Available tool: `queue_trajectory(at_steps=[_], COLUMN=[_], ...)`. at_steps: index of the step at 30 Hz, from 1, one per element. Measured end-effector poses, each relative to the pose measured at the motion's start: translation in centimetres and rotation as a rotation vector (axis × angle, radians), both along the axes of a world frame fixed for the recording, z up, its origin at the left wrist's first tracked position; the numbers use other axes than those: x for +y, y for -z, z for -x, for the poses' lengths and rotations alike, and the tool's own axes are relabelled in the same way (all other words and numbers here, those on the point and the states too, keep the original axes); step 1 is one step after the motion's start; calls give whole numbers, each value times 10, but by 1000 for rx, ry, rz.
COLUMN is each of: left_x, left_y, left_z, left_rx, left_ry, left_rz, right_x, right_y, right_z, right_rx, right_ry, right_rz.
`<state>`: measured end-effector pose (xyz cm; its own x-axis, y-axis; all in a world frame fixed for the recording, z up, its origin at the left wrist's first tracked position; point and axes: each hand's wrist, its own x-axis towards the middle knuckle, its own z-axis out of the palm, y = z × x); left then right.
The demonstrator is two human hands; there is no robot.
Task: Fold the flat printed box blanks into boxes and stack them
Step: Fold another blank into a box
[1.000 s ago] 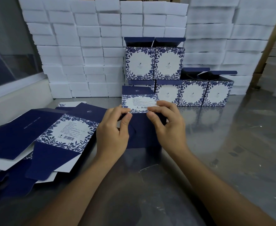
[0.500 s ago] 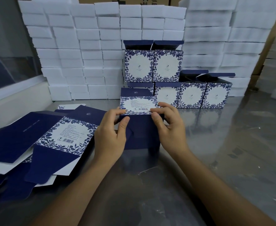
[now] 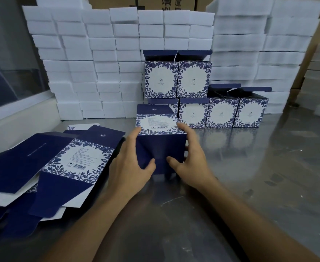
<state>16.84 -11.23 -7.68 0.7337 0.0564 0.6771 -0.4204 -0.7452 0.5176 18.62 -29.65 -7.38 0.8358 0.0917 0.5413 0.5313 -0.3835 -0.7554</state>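
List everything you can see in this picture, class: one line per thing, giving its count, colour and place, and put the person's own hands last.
Box being folded: one, navy with a blue-and-white floral panel, centre of the table, held between both hands.
Finished boxes: six visible, blue-and-white floral, lids open; four in the bottom row, the leftmost partly hidden, two stacked on top.
Flat box blanks: a loose pile, exact count unclear, navy and floral print, left on the table.
White foam blocks: many, white, stacked as a wall behind the boxes.
Cardboard cartons: brown, count unclear, behind the foam.
Table: one, shiny grey metal.
Left hand: gripping the box's left side.
Right hand: gripping the box's right side.
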Motion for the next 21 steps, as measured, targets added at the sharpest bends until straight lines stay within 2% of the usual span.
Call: queue_trajectory(at_steps=[12, 21], left_x=[-7, -7], left_y=[-7, -7], left_z=[5, 6], left_rx=[-125, -114], left_ry=[-61, -64], left_rz=[-26, -22], right_x=[8, 9], right_y=[-1, -5], right_z=[6, 9], right_rx=[-152, -95], right_ry=[167, 119], right_rz=[-52, -104])
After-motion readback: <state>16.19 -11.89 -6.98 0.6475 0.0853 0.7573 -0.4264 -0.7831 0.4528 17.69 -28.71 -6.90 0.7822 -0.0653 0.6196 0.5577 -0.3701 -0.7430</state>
